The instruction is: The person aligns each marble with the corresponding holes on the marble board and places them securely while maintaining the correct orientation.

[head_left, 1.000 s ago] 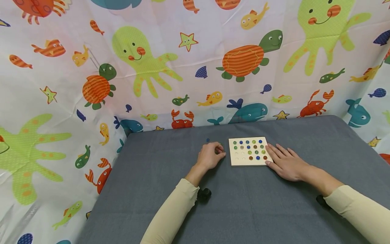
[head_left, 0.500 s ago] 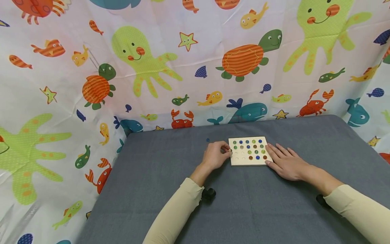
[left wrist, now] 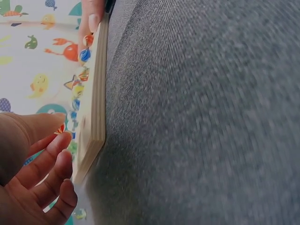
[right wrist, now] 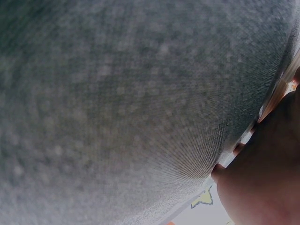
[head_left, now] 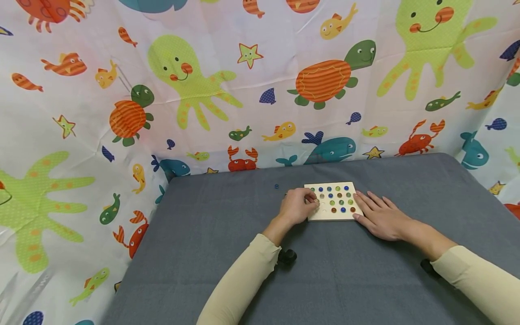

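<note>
A pale wooden board (head_left: 321,217) with rows of round hollows lies on the grey cloth, and many hollows hold coloured glass marbles. My left hand (head_left: 293,208) is over the board's left side, covering part of it. Between thumb and index finger it pinches a marble (left wrist: 60,129) with red and orange streaks, close above the board in the left wrist view; the other fingers are loosely bent. My right hand (head_left: 382,217) lies flat with straight fingers along the board's right edge, fingertips and thumb touching it. At least one hollow (head_left: 324,211) near the left hand is bare.
A blue marble (head_left: 276,186) lies on the grey cloth (head_left: 227,216) behind and left of the board. One clear marble (left wrist: 79,214) sits beside the board in the left wrist view. A curtain (head_left: 276,117) printed with sea animals hangs behind the table.
My left hand has moved right, from the cloth beside the board to over its left columns, carrying the pinched marble. The right hand stays in place on the board's edge.
</note>
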`<state>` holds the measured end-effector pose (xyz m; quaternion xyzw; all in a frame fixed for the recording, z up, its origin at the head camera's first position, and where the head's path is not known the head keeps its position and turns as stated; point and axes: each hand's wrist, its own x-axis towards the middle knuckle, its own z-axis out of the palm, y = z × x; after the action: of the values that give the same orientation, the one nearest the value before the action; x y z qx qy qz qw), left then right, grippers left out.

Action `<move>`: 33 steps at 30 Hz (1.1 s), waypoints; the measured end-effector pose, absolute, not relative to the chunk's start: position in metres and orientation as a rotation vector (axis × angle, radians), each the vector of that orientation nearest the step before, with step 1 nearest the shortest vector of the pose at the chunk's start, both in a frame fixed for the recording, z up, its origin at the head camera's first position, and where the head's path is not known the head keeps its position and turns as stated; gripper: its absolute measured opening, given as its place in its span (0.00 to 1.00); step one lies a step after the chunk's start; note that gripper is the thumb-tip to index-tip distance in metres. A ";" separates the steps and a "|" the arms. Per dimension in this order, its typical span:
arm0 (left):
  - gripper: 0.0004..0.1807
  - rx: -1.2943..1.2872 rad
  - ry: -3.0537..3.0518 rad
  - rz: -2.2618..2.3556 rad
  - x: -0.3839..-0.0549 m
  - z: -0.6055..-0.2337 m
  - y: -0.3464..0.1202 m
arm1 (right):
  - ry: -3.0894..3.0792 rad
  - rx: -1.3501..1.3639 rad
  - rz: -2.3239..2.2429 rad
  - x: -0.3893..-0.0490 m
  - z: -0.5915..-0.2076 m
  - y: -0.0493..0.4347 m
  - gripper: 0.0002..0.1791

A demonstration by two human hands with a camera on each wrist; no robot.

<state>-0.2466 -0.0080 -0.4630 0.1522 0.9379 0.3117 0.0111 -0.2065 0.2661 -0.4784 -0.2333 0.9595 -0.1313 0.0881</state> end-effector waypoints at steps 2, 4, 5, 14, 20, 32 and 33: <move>0.05 0.466 2.926 0.966 -0.248 -0.464 -0.005 | 2.855 -0.697 -0.387 -0.207 -0.478 0.266 0.41; 0.05 0.462 2.925 0.958 -0.249 -0.465 -0.002 | 2.851 -0.696 -0.387 -0.208 -0.478 0.266 0.41; 0.04 0.462 2.924 0.955 -0.250 -0.466 -0.001 | 2.850 -0.695 -0.388 -0.208 -0.478 0.267 0.41; 0.03 0.460 2.952 0.888 -0.252 -0.469 0.007 | 2.849 -0.689 -0.403 -0.208 -0.478 0.266 0.41; 0.04 0.451 2.971 0.884 -0.252 -0.469 0.010 | 2.846 -0.691 -0.411 -0.209 -0.479 0.266 0.41; 0.04 0.432 3.000 0.827 -0.252 -0.473 0.014 | 2.845 -0.683 -0.413 -0.206 -0.478 0.265 0.41; 0.04 0.432 2.999 0.829 -0.252 -0.473 0.013 | 2.847 -0.685 -0.411 -0.206 -0.478 0.265 0.41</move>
<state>-0.2516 0.0135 -0.4729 0.1375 0.9547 0.2640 0.0001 -0.2057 0.2645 -0.4780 -0.2307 0.9587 -0.1383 0.0924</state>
